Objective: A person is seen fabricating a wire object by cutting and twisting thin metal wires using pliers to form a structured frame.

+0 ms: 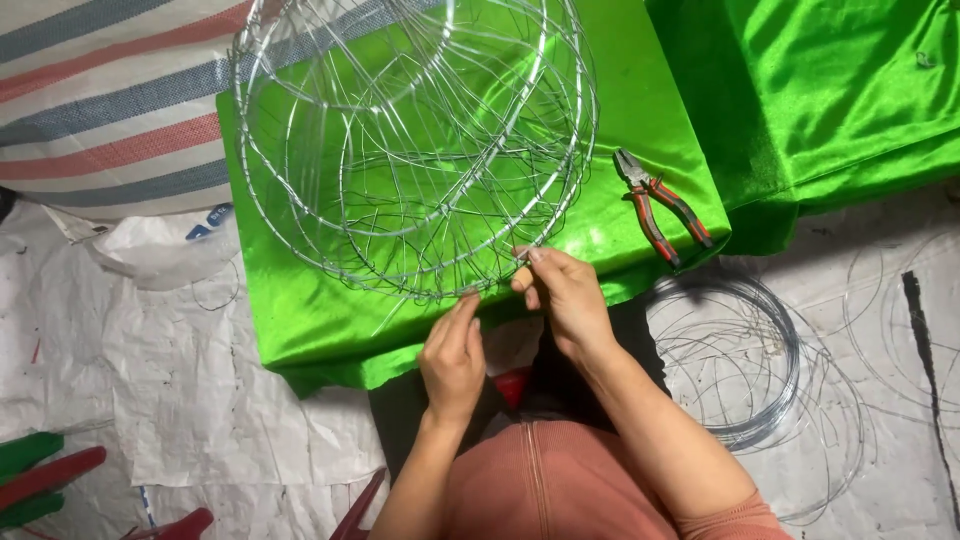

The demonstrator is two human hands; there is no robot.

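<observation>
While pliers (662, 205) lie nearby, both hands apparently pinch the wire frame (415, 140).

1. The wire frame basket (415, 140) sits on the cloth-covered block (300, 330).
2. The pliers (662, 205) lie at its 3 o'clock.
3. The wire coil (740, 360) lies at 5 o'clock, on the floor sheeting (180, 400).

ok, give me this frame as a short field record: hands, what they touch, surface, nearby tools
left hand: fingertips on the lower rim of the wire frame
right hand: pinching a wire at the same rim
wire frame: round, silver, rests on green satin cloth
pliers: red and black handles, lying on the cloth right of the frame, untouched
wire coil: loose on the white floor sheet, right of the person
striped sack: upper left
</observation>
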